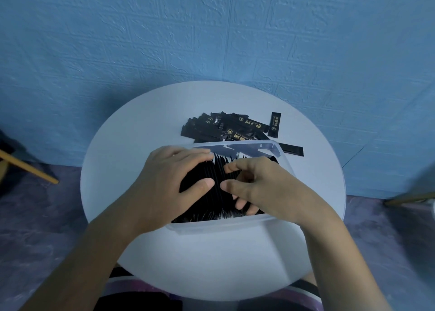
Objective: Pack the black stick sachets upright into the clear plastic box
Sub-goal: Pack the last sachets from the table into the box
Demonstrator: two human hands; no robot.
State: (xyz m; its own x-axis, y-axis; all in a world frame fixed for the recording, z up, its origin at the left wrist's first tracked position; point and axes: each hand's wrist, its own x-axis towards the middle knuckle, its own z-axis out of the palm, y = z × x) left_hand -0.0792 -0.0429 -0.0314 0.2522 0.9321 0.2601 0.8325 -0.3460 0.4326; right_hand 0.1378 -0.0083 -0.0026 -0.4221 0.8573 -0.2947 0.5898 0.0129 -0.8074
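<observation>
A clear rectangular plastic box (237,226) sits at the centre of a round white table (131,146), packed with upright black stick sachets (219,193). The left hand (169,181) lies spread flat over the sachets at 9 o'clock in the box, while the right hand (261,186), at 3 o'clock, curls its fingers down among them. A loose pile of black sachets with gold print (226,128) lies on the table at 12 o'clock, just behind the box.

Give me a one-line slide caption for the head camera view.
Both hands, left hand and right hand, arrange upright black stick sachets in clear plastic box; loose sachets wait behind.
</observation>
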